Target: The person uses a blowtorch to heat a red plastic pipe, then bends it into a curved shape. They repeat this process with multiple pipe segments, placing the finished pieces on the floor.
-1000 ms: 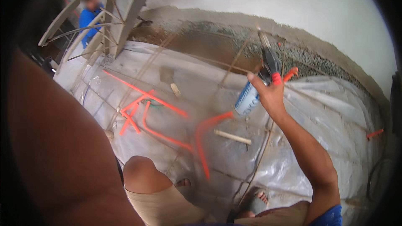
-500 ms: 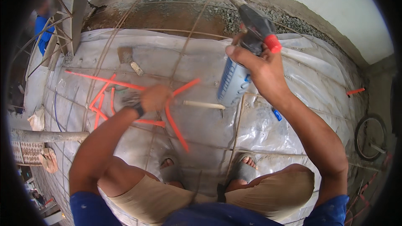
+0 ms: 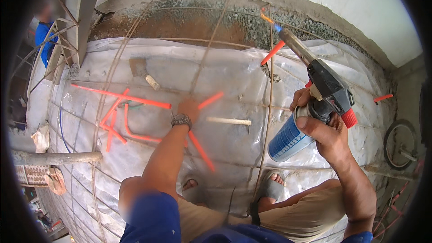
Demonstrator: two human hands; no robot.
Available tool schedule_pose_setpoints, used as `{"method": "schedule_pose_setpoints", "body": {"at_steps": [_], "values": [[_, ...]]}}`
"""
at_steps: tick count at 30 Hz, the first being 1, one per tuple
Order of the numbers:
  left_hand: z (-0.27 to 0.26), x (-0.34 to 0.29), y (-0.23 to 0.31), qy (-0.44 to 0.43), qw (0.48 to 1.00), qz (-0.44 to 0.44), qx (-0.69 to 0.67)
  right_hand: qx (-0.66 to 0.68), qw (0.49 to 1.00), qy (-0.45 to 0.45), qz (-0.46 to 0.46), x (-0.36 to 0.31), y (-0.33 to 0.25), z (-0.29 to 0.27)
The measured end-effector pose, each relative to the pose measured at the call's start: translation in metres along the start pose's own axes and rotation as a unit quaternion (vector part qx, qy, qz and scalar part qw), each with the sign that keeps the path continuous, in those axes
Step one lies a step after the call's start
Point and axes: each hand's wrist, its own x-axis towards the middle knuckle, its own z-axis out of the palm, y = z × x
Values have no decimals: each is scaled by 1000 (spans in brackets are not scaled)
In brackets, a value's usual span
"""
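My right hand (image 3: 326, 130) is wrapped round a gas torch (image 3: 330, 83) screwed onto a blue-and-white canister (image 3: 290, 140). The torch tilts toward the upper left, and a blue-and-orange flame (image 3: 272, 21) burns at its nozzle. Over on the left, my left hand (image 3: 188, 110), wearing a wrist band, reaches down over an orange plastic tube (image 3: 200, 150). The tube shows on either side of the hand, angling off to the upper right and lower right. Motion blur smears the left fingers, so a grip on it cannot be made out.
More orange tubes (image 3: 128, 96) lie left on the plastic sheet (image 3: 234, 144), crossed by rebar. A pale stick (image 3: 228, 121) and a scraper (image 3: 138, 67) lie there. An orange stub (image 3: 273, 53) rises near the gravel (image 3: 252, 31). A wheel (image 3: 398, 144) stands right; a person (image 3: 44, 31) is far left.
The torch has moved right and nearer to me, and its flame shows larger. My left hand has shifted right, over the bent orange tube. An orange stub near the gravel has come into sight.
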Motion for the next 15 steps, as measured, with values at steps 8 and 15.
{"method": "schedule_pose_setpoints", "body": {"at_steps": [8,15], "values": [[-93,-4,8,-56,947,-22,-316,51,999,8,5,25,11,-25],[-279,-58,13,170,892,95,-408,64,997,-51,-13,33,-3,-18]]}}
